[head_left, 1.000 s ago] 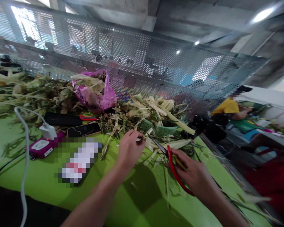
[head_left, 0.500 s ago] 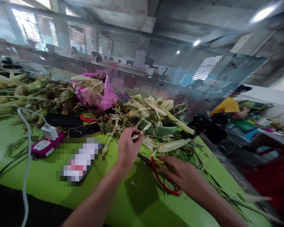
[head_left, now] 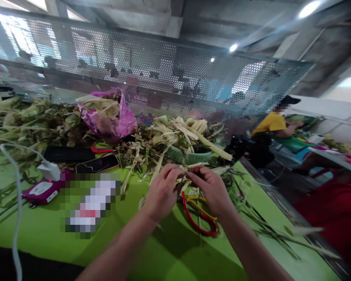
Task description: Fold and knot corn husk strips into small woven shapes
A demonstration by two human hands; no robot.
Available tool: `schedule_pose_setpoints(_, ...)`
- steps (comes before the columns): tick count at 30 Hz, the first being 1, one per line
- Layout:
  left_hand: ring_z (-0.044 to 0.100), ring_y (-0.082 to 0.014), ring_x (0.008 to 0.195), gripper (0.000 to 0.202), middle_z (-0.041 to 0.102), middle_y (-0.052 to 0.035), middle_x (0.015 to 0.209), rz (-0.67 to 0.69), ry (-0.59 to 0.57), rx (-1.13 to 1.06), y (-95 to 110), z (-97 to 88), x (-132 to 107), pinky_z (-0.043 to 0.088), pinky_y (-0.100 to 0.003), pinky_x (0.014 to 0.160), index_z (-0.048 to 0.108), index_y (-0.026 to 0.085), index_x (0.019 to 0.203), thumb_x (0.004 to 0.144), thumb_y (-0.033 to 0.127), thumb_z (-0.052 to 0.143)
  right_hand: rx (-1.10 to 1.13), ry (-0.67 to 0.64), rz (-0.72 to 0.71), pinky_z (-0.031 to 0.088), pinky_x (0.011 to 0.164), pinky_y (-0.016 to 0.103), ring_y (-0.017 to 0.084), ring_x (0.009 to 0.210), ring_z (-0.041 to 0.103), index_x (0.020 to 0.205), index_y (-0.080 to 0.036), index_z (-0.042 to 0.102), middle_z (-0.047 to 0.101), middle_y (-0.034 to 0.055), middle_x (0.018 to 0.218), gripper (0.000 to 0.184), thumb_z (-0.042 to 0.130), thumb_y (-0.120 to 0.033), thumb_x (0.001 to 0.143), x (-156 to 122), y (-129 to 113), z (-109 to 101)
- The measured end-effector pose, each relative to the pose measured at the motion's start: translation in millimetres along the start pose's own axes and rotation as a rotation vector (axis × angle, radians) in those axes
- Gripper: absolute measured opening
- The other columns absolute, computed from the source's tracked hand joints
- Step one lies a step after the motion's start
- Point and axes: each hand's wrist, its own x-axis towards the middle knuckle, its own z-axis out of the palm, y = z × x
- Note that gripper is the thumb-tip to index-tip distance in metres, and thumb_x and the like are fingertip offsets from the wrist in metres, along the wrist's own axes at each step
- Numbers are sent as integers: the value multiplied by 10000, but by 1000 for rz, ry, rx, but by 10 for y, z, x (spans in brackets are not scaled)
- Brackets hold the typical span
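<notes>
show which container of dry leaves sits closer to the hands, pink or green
The green basket, just beyond the left hand and right hand; the pink bag sits farther off to the left.

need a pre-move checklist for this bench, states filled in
1. Left hand on the pale plant piece: ok, fingers pinch it.
2. Right hand firmly gripping the same piece: cannot tell; fingertips meet there, grip hidden.
3. Scissors out of both hands: ok, red and yellow handles lie below them.
4. Scissor blades closed: cannot tell, mostly hidden.
5. Green basket contents inside rim: not ok, a long stalk juts over.
6. White cable away from hands: ok, far left.
</notes>
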Motion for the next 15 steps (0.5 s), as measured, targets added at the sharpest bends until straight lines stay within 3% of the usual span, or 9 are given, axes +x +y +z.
schedule_pose_setpoints(3,520,-206,1139,495,538,-84,1182,-68,8,-166,31,-38,47,423,-355,983,518,221,1125,680,9,560,24,47,15,432,620,260,139,660,516,832,-161,623,613,12,760,255,658,-407,776,9,25,-84)
schedule_pose_setpoints(5,531,-209,1128,553,549,-88,1190,-220,25,-331,32,-75,87,428,-355,967,493,210,1155,646,2,545,31,69,19,427,620,258,135,655,512,830,-162,631,607,8,752,245,668,-396,767,13,38,-122)
schedule_pose_setpoints(7,565,-200,1066,474,579,-89,1157,-419,4,-536,18,-102,122,458,-332,897,493,200,1146,697,53,536,38,66,24,426,626,256,134,661,512,830,-160,642,606,7,750,239,676,-387,763,8,53,-134)
schedule_pose_setpoints(10,595,-178,956,280,631,-83,1046,-630,-130,-782,-14,-103,145,471,-290,818,559,172,1074,801,230,575,47,18,25,428,632,255,135,672,513,826,-156,647,606,5,738,224,690,-365,757,-15,73,-110)
schedule_pose_setpoints(12,595,-150,845,288,647,-61,912,-689,-192,-852,-35,-79,137,464,-265,776,604,151,997,778,331,654,41,-25,5,424,625,251,132,664,507,816,-158,646,600,-1,719,204,692,-348,760,-32,79,-85)
schedule_pose_setpoints(15,566,-118,717,332,623,-24,765,-710,-197,-881,-57,-43,115,454,-243,706,629,140,902,708,388,733,35,-72,-37,421,618,247,128,655,503,808,-166,643,588,-8,706,183,690,-339,769,-41,76,-77)
